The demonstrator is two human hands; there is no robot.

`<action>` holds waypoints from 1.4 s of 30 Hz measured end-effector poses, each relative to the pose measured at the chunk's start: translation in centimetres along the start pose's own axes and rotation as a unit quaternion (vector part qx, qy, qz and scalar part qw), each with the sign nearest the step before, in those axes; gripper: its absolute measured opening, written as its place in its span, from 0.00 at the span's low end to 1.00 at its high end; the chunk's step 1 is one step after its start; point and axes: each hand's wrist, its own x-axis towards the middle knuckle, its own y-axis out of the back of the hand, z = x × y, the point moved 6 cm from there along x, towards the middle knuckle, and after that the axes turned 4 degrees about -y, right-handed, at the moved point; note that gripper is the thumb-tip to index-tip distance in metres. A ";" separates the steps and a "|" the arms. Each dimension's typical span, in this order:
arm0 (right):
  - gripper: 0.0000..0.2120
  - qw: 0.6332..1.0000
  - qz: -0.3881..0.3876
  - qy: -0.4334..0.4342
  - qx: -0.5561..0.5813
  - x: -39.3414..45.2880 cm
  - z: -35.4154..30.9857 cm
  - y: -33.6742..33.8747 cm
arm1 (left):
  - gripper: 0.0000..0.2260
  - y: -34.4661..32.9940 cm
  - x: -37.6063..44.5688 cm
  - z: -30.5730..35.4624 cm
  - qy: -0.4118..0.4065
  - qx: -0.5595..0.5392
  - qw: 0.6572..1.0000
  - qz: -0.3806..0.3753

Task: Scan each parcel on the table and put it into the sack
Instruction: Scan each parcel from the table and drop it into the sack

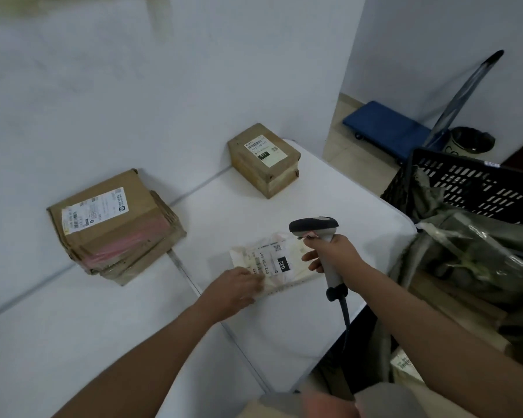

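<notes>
Head view: left of the flat white parcel [277, 263] on the white table [284, 327], a large cardboard box [112, 224] stands against the wall; behind the parcel, a smaller box [264, 159]. The left hand [239, 286] presses the parcel's near-left corner, fingers nearly straight. Right of it, the right hand [334, 254] grips a barcode scanner [317, 229]; farther right, the grey-green sack [465, 254].
</notes>
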 end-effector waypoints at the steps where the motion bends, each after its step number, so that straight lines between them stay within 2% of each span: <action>1: 0.10 1.000 0.004 0.000 0.007 -0.4 0.3 0.4 | 0.21 -0.1 -0.3 -0.3 0.039 -0.009 0.999 -0.018; 4: 0.09 1.000 0.015 0.000 0.021 -1.4 0.9 1.4 | 0.30 -0.3 -0.5 -1.0 0.204 -0.007 0.978 -0.053; 5: 0.09 1.000 0.016 -0.001 0.023 -1.8 1.1 1.6 | 0.31 -0.4 -0.2 -0.9 0.223 -0.006 0.973 -0.064; 8: 0.08 1.000 0.012 -0.004 0.023 -2.7 1.8 2.1 | 0.35 -0.3 0.4 -1.2 0.168 0.021 0.984 -0.055; 10: 0.09 1.000 0.014 -0.005 0.024 -3.2 2.3 2.5 | 0.38 0.8 0.5 -2.4 0.161 0.066 0.983 -0.051; 13: 0.09 0.999 0.020 -0.005 0.034 -3.7 2.7 3.2 | 0.37 2.0 1.2 -2.4 0.255 0.084 0.961 -0.068; 16: 0.09 0.999 0.023 -0.004 0.032 -3.9 2.8 3.8 | 0.29 1.1 2.6 0.6 0.321 0.027 0.946 -0.047; 17: 0.08 0.999 0.024 -0.004 0.031 -4.0 2.7 3.9 | 0.30 0.4 2.8 1.5 0.355 -0.008 0.934 -0.039; 18: 0.08 0.999 0.025 -0.003 0.030 -4.0 2.6 4.0 | 0.35 -0.4 2.5 2.1 0.405 -0.061 0.912 -0.027; 20: 0.08 1.000 0.021 -0.005 0.021 -4.0 2.2 4.0 | 0.48 -2.0 1.3 2.7 0.508 -0.208 0.836 0.011; 22: 0.10 1.000 0.012 -0.008 0.006 -4.0 1.6 3.8 | 0.53 -3.9 0.2 2.9 0.559 -0.341 0.755 0.040; 24: 0.10 1.000 0.000 -0.012 -0.006 -4.2 0.9 3.2 | 0.49 -5.6 -0.3 2.8 0.566 -0.404 0.717 0.044; 26: 0.10 1.000 -0.012 -0.013 -0.011 -4.5 0.0 2.4 | 0.42 -6.2 -0.4 2.9 0.561 -0.432 0.703 0.068; 28: 0.10 0.999 -0.022 -0.013 -0.020 -4.9 -0.8 1.5 | 0.40 -6.5 -0.4 3.0 0.559 -0.441 0.698 0.077; 31: 0.10 0.999 -0.031 -0.008 -0.035 -5.3 -1.9 0.8 | 0.43 -6.9 -0.2 2.9 0.556 -0.443 0.699 0.080; 36: 0.11 0.998 -0.034 -0.007 -0.061 -5.7 -2.7 0.1 | 0.54 -9.7 -0.5 1.3 0.543 -0.467 0.691 0.098; 42: 0.11 0.997 -0.036 -0.011 -0.067 -6.0 -2.8 -0.4 | 0.52 -7.8 -0.4 2.5 0.540 -0.476 0.685 0.112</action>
